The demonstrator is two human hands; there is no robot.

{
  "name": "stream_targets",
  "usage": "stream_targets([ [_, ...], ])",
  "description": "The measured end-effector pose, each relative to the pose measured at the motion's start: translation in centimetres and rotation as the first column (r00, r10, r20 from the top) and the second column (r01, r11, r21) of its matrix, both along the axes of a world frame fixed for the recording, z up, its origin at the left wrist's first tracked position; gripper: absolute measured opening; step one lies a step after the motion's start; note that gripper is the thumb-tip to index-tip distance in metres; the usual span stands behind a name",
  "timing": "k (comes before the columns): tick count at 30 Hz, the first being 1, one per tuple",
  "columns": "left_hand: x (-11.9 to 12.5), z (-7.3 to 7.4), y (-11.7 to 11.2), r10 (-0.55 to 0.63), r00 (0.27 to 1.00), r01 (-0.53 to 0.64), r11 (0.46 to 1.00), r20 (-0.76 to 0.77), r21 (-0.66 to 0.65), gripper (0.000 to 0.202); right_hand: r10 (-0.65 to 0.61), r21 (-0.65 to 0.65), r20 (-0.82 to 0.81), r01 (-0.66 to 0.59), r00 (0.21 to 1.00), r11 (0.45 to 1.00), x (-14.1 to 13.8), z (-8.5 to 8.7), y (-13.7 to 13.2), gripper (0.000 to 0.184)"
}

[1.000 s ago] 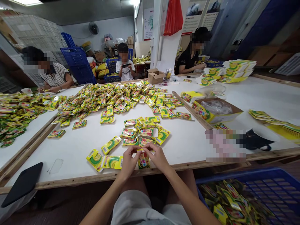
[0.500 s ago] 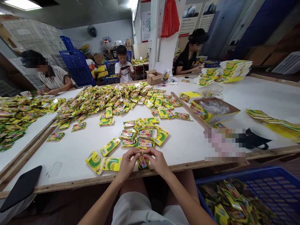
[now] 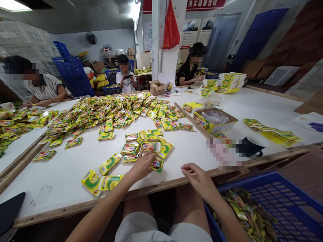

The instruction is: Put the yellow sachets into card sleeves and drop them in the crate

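Over the small yellow-green cartons at the middle of my table section reaches my left hand, fingers apart. Its fingertips are above or on a carton with red and pink print; whether they touch it I cannot tell. Beside those fingers lies another carton, partly covered by the hand. My right hand hovers at the table's front edge, loosely bent, fingers apart, with nothing in it. To the left lie a few more cartons on the white tabletop.
A large heap of cartons covers the far side. Wooden strips divide the table. An opened display box holds clear plastic. At lower right stands a blue crate with cartons inside. Three other people sit around.
My hands have parted from the carton they both pinched. The left moved forward over the cartons, the right drew back to the right. That carton appears shifted away. The view swung right.
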State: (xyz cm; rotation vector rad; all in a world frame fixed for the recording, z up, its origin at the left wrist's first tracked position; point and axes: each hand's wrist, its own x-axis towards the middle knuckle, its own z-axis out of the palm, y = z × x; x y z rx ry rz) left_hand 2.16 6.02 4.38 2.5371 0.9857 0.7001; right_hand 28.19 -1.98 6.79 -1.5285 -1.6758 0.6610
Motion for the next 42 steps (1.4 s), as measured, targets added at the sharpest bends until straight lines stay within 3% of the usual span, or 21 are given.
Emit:
stream_targets([
  [3, 0.2, 1.5, -2.3, -0.102, 0.995, 0.102, 0.991, 0.0, 0.082, 0.054, 0.108, -0.031, -0.204, -0.117, 0.973, 0.993, -4.5, -1.6, 2.5, 0.031],
  [5, 0.0, 1.6, -3.4, -0.076, 0.994, 0.067, 0.991, 0.075, 0.116, 0.049, 0.192, -0.043, -0.41, -0.23, 0.892, 0.972, -6.9, -2.9, 3.9, 0.034],
  [7, -0.2, 0.8, -4.0, 0.126, 0.952, -0.157, 0.983, 0.278, 0.094, 0.042, 0.186, -0.019, -0.606, -0.247, 0.774, 0.969, -8.7, -4.3, 4.6, 0.033],
  [9, -0.3, -0.5, -4.4, 0.347, 0.801, -0.348, 0.933, 0.487, -0.092, 0.041, 0.138, -0.006, -0.713, -0.202, 0.687, 0.979, -10.1, -5.7, 4.6, 0.035],
  [10, -0.3, -1.1, -4.5, 0.416, 0.728, -0.35, 0.909, 0.545, -0.226, 0.043, 0.13, -0.008, -0.73, -0.198, 0.671, 0.98, -10.6, -6.2, 4.4, 0.037],
  [12, -0.2, -2.1, -4.8, 0.466, 0.66, -0.216, 0.869, 0.589, -0.445, 0.045, 0.14, -0.011, -0.709, -0.208, 0.691, 0.978, -11.2, -6.8, 3.8, 0.037],
  [14, -0.1, -2.5, -5.1, 0.469, 0.64, -0.096, 0.835, 0.609, -0.542, 0.046, 0.153, 0.001, -0.644, -0.199, 0.75, 0.98, -11.2, -6.7, 3.4, 0.036],
  [16, -0.2, -2.7, -5.3, 0.467, 0.637, -0.056, 0.822, 0.614, -0.567, 0.047, 0.163, 0.029, -0.576, -0.18, 0.801, 0.983, -10.8, -6.2, 3.2, 0.037],
  [19, -0.7, -2.8, -5.2, 0.433, 0.696, -0.008, 0.802, 0.572, -0.597, 0.045, 0.244, 0.065, -0.456, -0.241, 0.856, 0.968, -10.0, -5.1, 3.5, 0.029],
  [22, -1.4, -3.2, -4.9, 0.397, 0.739, 0.037, 0.783, 0.545, -0.621, 0.038, 0.323, 0.072, -0.331, -0.317, 0.887, 0.946, -9.7, -4.6, 4.3, 0.017],
  [24, -1.9, -3.3, -4.7, 0.381, 0.741, 0.057, 0.785, 0.553, -0.617, 0.034, 0.324, 0.062, -0.313, -0.321, 0.893, 0.945, -9.8, -4.7, 4.7, 0.02],
  [27, -2.2, -3.3, -4.7, 0.378, 0.734, 0.058, 0.794, 0.565, -0.606, 0.029, 0.253, 0.033, -0.415, -0.263, 0.874, 0.964, -10.1, -5.3, 5.0, 0.031],
  [29, -2.3, -3.2, -4.9, 0.387, 0.728, 0.048, 0.794, 0.565, -0.606, 0.029, 0.226, 0.025, -0.469, -0.243, 0.854, 0.97, -10.1, -5.5, 4.9, 0.027],
  [32, -2.1, -3.1, -5.0, 0.384, 0.734, 0.034, 0.803, 0.56, -0.595, 0.029, 0.291, 0.033, -0.412, -0.305, 0.864, 0.952, -10.1, -5.2, 4.9, 0.013],
  [36, -1.3, -2.9, -4.8, 0.408, 0.72, -0.059, 0.842, 0.561, -0.536, 0.02, 0.328, 0.083, -0.268, -0.318, 0.906, 0.945, -10.1, -4.4, 5.5, 0.015],
  [40, -0.5, -2.4, -4.9, 0.446, 0.648, -0.103, 0.855, 0.617, -0.509, 0.026, 0.277, 0.128, -0.332, -0.248, 0.902, 0.96, -10.2, -4.3, 5.9, 0.017],
  [42, -0.4, -2.0, -5.1, 0.425, 0.674, -0.122, 0.871, 0.605, -0.476, 0.023, 0.315, 0.146, -0.334, -0.281, 0.888, 0.948, -10.2, -4.2, 5.6, 0.017],
])
